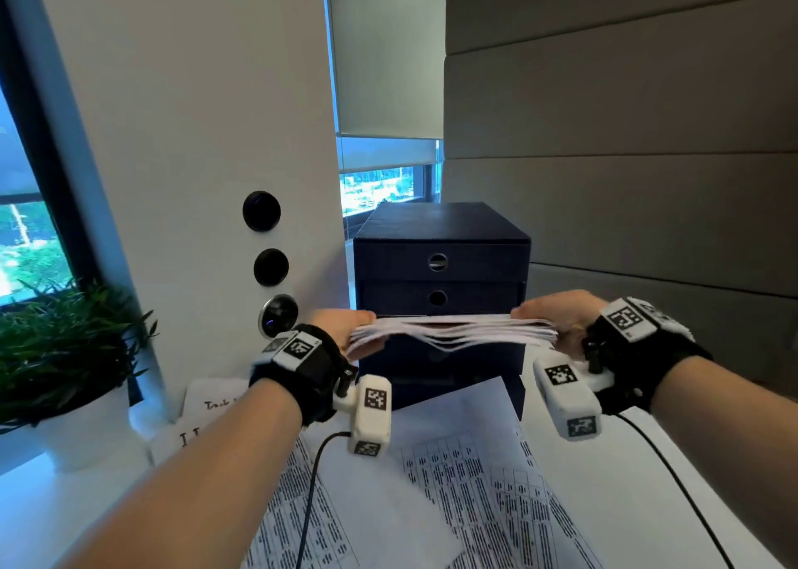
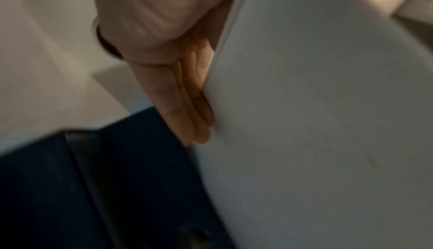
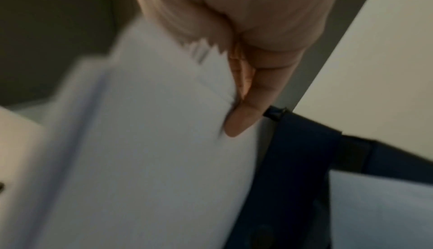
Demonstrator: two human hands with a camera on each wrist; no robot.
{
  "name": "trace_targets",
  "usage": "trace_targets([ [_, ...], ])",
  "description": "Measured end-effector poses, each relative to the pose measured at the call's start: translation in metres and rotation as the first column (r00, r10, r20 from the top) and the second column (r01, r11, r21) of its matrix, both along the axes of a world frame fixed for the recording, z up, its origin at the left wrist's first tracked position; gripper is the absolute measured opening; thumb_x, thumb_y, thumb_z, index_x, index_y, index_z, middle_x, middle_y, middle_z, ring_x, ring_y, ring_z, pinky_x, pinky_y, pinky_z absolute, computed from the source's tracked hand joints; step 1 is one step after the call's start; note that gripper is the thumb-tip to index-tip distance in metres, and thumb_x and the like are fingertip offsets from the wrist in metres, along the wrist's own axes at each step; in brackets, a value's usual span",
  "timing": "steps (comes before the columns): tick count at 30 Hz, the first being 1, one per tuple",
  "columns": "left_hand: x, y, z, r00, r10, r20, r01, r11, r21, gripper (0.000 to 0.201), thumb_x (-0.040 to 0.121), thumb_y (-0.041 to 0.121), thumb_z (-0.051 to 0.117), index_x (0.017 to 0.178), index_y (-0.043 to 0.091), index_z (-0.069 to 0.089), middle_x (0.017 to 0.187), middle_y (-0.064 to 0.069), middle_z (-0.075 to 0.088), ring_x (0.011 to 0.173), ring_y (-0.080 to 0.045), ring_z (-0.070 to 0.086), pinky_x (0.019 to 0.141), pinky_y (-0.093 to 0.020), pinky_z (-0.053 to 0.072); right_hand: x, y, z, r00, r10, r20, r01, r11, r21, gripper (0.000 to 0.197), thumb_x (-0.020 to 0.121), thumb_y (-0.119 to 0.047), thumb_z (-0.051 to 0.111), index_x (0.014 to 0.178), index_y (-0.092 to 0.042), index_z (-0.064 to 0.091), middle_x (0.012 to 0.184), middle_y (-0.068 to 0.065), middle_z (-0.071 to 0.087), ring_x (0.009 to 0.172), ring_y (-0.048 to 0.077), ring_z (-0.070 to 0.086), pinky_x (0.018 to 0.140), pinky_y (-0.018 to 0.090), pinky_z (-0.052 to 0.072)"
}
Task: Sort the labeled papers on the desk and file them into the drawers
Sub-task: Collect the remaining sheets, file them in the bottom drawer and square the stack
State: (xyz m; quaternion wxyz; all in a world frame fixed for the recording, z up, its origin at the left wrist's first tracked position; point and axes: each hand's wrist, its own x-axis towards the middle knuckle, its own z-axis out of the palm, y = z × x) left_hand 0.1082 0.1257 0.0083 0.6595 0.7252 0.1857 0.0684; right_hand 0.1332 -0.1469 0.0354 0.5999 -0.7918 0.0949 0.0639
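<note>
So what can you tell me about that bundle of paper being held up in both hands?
The stack of papers is a loose sheaf of white sheets, held roughly level in the air before the dark blue drawer box. The left hand grips one end, the right hand the other. The edges fan apart and sag slightly in the middle. Any print is hidden.

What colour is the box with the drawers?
Dark navy blue; the drawer box shows best in the head view.

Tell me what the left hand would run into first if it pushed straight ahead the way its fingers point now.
Most likely the dark blue drawer unit. The left hand grips one end of the paper stack and points at the unit's front, just below the second drawer. The exact gap is unclear.
</note>
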Motion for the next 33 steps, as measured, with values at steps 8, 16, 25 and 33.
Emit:
trace_targets([
  [8, 0.051, 0.013, -0.008, 0.991, 0.132, -0.026, -0.113, 0.920, 0.375, 0.041, 0.067, 0.019, 0.084, 0.100, -0.004, 0.071, 0.093, -0.013, 0.073, 0.086, -0.027, 0.070, 0.083, -0.033, 0.056, 0.031, 0.016, -0.018, 0.998, 0.051, 0.045, -0.044, 0.988, -0.147, 0.019, 0.078, -0.009, 0.077, 0.091, 0.002, 0.070, 0.092, 0.018, 0.073, 0.081, 0.029, 0.071, 0.072, 0.040, 0.061],
  [16, 0.039, 0.013, -0.015, 0.973, 0.001, 0.233, -0.063, 0.963, 0.262, 0.025, 0.080, 0.036, 0.074, 0.075, 0.012, 0.071, 0.080, -0.005, 0.070, 0.080, -0.019, 0.067, 0.086, -0.036, 0.056, 0.038, 0.025, -0.046, 0.920, 0.147, 0.363, 0.037, 0.890, -0.455, 0.022, 0.088, -0.031, 0.065, 0.080, -0.013, 0.075, 0.079, 0.006, 0.074, 0.075, 0.019, 0.071, 0.077, 0.032, 0.056],
  [25, 0.025, 0.009, -0.013, 0.968, -0.205, 0.146, 0.012, 0.619, 0.785, 0.010, 0.083, 0.017, 0.072, 0.091, 0.013, 0.078, 0.091, -0.004, 0.074, 0.086, -0.011, 0.061, 0.088, -0.022, 0.047, 0.032, 0.015, -0.045, 0.698, 0.622, 0.354, -0.172, 0.626, -0.761, 0.032, 0.088, -0.046, 0.060, 0.101, -0.021, 0.075, 0.101, -0.008, 0.071, 0.098, 0.012, 0.065, 0.085, 0.025, 0.050],
  [33, 0.045, 0.000, -0.028, 0.982, -0.144, 0.119, -0.002, 0.626, 0.780, 0.039, 0.070, 0.037, 0.082, 0.097, 0.013, 0.069, 0.096, -0.003, 0.066, 0.090, -0.016, 0.059, 0.079, -0.024, 0.044, 0.055, -0.005, -0.074, 0.848, 0.259, 0.463, 0.198, 0.654, -0.730, 0.022, 0.088, -0.043, 0.062, 0.092, -0.026, 0.076, 0.109, 0.002, 0.063, 0.101, 0.023, 0.060, 0.088, 0.036, 0.047],
])
